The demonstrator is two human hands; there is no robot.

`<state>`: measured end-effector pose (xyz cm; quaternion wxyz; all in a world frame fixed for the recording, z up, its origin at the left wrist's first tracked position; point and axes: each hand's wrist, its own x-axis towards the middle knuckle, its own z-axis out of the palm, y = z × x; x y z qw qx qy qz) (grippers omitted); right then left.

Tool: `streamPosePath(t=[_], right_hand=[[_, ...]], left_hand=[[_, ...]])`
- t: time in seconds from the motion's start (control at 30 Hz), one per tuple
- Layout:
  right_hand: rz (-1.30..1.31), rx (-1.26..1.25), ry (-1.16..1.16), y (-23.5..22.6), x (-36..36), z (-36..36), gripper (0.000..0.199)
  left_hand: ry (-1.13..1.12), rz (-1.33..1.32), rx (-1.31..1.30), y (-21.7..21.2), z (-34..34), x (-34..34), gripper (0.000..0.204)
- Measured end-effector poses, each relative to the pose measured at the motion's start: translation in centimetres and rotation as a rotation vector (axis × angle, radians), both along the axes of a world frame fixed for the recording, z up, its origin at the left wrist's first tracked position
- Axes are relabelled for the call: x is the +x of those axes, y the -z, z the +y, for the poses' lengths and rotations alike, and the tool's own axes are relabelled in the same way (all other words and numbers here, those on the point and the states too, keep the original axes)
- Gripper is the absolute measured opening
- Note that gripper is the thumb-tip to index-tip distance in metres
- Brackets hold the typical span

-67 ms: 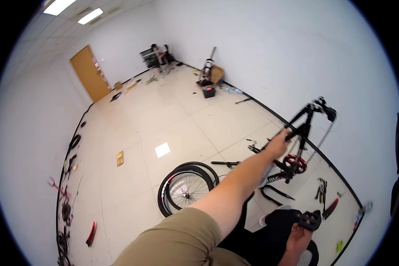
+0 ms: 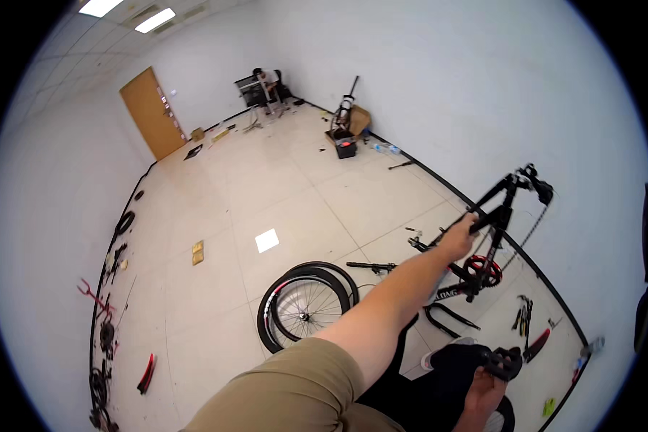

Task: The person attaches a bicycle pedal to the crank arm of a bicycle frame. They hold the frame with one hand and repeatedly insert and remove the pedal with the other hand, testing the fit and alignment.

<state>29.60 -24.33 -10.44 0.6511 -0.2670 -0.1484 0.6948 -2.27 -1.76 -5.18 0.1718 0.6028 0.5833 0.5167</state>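
Observation:
My left arm reaches far forward, and my left hand (image 2: 459,239) is closed round a tube of a black bicycle frame (image 2: 498,216). The frame stands tilted close to the right wall, with a red-and-black chainring (image 2: 482,271) low on it and a chain (image 2: 531,234) hanging from its upper end. Close to my body, my right hand (image 2: 485,391) grips a black, pedal-shaped part (image 2: 502,363); its exact kind is hard to make out. My dark-clad leg (image 2: 446,378) is below, beside that hand. Part of a wheel (image 2: 507,416) shows under my right hand.
Bicycle wheels (image 2: 270,327) lie left of my arm. Pliers-like tools (image 2: 523,317) and a red-and-black piece (image 2: 536,345) lie right. Another red-and-black piece (image 2: 147,374) and parts along the left wall lie farther off. A person (image 2: 270,79) sits at a far desk.
The view has shifted slightly, so the room appears a little farther right. Both hands keep their holds.

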Motion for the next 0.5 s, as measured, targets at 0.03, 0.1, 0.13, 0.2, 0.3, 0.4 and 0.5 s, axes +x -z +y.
streamPosePath(t=[0.03, 0.1, 0.13, 0.2, 0.3, 0.4, 0.5], right_hand=[[0.003, 0.012, 0.014, 0.7, -0.3, -0.9, 0.045], [0.056, 0.057, -0.072, 1.6, 0.7, -1.2, 0.048], [0.122, 0.105, -0.16, 2.3, 1.1, -0.9, 0.051], [0.222, 0.14, -0.294, 1.2, 1.3, -0.6, 0.053], [0.236, 0.176, -0.311, 0.7, 0.4, -0.8, 0.049], [0.179, 0.003, -0.261, 1.0, 0.8, -1.2, 0.044], [0.218, 0.052, -0.278, 0.4, 0.9, -1.5, 0.04]], left_hand=[[0.036, -0.015, -0.042, -0.2, -0.9, 0.2, 0.037], [0.041, -0.013, -0.059, -1.1, -2.1, 0.6, 0.037], [0.04, -0.004, -0.067, -1.8, -2.0, 0.3, 0.037], [0.031, -0.003, -0.074, -1.9, -2.3, 0.3, 0.038], [0.072, 0.001, -0.131, -2.3, -2.8, 0.2, 0.037], [0.07, 0.078, -0.15, -2.0, -3.1, 1.1, 0.04], [0.073, 0.076, -0.201, -1.6, -3.2, 2.0, 0.034]])
